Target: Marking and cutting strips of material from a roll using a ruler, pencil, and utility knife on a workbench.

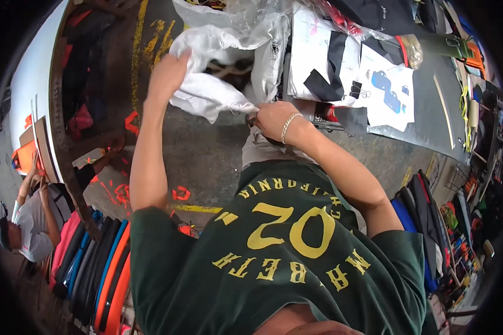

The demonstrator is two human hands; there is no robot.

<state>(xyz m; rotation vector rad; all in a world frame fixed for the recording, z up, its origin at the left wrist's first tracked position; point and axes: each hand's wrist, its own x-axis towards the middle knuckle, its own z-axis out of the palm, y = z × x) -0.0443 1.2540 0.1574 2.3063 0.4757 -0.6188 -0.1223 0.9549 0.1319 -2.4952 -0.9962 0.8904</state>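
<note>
The white woven sack [209,96] hangs open at the person's [296,245] twelve o'clock. The left hand [169,75] holds its edge, hole toward three; the right hand [276,120] pinches it, hole toward ten.

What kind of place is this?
Likely a fabric or soft-goods workshop: rolls or folded panels of coloured material packed at lower left, a sheet with blue printed shapes on the dark worktable, and yellow lines on the floor.

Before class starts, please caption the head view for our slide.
The left hand and right hand hold open a crumpled white woven sack by its edges.
</note>
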